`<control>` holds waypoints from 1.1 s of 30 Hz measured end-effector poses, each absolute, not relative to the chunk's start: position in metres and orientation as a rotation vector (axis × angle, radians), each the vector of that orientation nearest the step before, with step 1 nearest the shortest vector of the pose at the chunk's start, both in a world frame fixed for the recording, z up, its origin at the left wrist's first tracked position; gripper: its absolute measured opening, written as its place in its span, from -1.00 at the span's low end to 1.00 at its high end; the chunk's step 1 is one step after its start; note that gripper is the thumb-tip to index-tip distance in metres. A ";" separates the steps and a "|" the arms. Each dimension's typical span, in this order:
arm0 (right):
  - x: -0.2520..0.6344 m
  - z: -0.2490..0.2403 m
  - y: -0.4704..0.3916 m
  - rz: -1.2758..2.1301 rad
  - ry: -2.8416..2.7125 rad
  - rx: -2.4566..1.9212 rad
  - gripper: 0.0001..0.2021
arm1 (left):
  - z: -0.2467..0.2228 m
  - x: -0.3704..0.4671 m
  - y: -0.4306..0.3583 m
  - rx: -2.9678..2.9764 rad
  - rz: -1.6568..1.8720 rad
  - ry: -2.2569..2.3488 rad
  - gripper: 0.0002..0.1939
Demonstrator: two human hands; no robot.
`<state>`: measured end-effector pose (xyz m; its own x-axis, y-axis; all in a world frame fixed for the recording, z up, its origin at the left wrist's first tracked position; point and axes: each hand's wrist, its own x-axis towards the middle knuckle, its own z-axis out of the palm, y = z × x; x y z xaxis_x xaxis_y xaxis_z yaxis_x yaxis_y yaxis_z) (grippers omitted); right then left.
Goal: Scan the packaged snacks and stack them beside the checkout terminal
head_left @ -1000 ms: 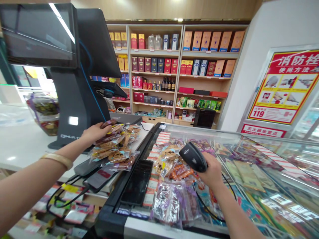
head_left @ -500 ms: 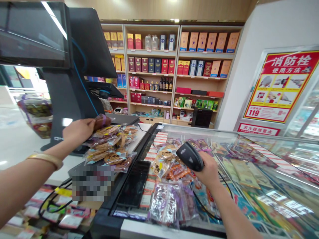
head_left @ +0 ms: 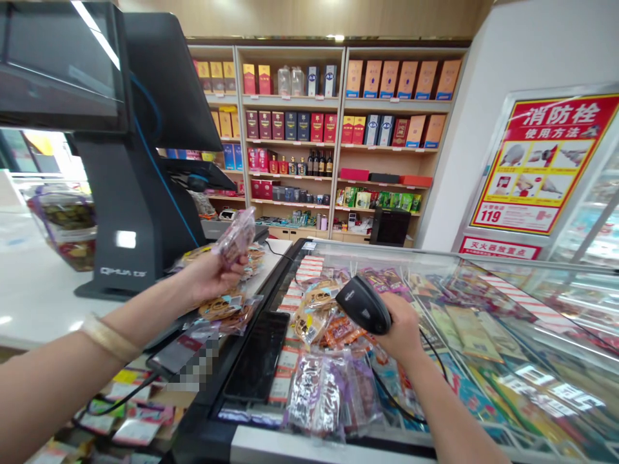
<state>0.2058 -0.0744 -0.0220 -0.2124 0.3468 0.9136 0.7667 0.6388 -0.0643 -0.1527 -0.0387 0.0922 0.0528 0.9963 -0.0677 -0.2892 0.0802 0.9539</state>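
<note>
My left hand grips a clear purple-tinted snack packet, raised above a pile of packaged round snacks beside the register. My right hand is wrapped around a black barcode scanner, its head pointing left. Beneath and left of the scanner, more round snack packets and orange packets lie on the glass-topped case. Nearer to me are shiny purple-edged packets. A black phone rests flat to their left.
The black register stands on the left counter, with a container behind it. The scanner's cable loops over the glass case. Shelves of boxes line the back wall.
My left hand has moved right from beside the register and lifted the purple-tinted packet above the pile. My right hand and the scanner are nearly unchanged.
</note>
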 end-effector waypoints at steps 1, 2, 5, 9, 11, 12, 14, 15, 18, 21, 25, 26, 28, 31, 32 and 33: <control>0.205 -0.022 -0.075 -0.493 -1.815 -0.892 -0.79 | 0.083 -0.143 -0.042 0.859 1.117 0.929 -0.80; 0.205 -0.021 -0.076 -0.485 -1.820 -0.889 -0.80 | 0.074 -0.134 -0.046 0.756 0.999 0.866 -0.80; 0.202 -0.019 -0.079 -0.424 -1.843 -0.873 -0.84 | 0.050 -0.110 -0.053 0.558 0.795 0.721 -0.83; 0.198 -0.017 -0.082 -0.311 -1.859 -0.831 -0.80 | 0.035 -0.084 -0.062 0.485 0.716 0.693 -0.90; 0.197 -0.017 -0.082 -0.277 -1.865 -0.816 -0.81 | 0.035 -0.074 -0.066 0.505 0.732 0.733 -0.90; 0.197 -0.017 -0.082 -0.263 -1.869 -0.815 -0.83 | 0.035 -0.069 -0.069 0.520 0.743 0.768 -0.89; 0.197 -0.018 -0.081 -0.248 -1.866 -0.817 -0.86 | 0.036 -0.062 -0.072 0.541 0.760 0.845 -0.86; 0.198 -0.018 -0.081 -0.246 -1.859 -0.818 -0.85 | 0.036 -0.060 -0.074 0.546 0.761 0.877 -0.84; 0.198 -0.018 -0.080 -0.255 -1.831 -0.811 -0.79 | 0.033 -0.057 -0.075 0.570 0.759 0.936 -0.83; 0.198 -0.016 -0.081 -0.298 -1.783 -0.799 -0.80 | 0.028 -0.058 -0.075 0.696 0.792 1.000 -0.87; 0.202 -0.014 -0.082 -0.361 -1.660 -0.830 -0.84 | 0.030 -0.062 -0.077 1.076 0.949 1.036 -0.78; 0.204 -0.015 -0.081 -0.370 -1.621 -0.850 -0.83 | 0.031 -0.063 -0.077 1.164 0.988 1.038 -0.73; 0.209 -0.017 -0.078 -0.380 -1.539 -0.884 -0.80 | 0.034 -0.065 -0.078 1.290 1.035 1.055 -0.64; 0.214 -0.023 -0.073 -0.383 -1.413 -0.901 -0.75 | 0.035 -0.065 -0.079 1.412 1.022 1.091 -0.57; 0.215 -0.024 -0.072 -0.384 -1.380 -0.904 -0.75 | 0.034 -0.063 -0.078 1.456 1.008 1.098 -0.56; 0.216 -0.025 -0.071 -0.381 -1.357 -0.911 -0.75 | 0.033 -0.061 -0.078 1.506 0.997 1.103 -0.55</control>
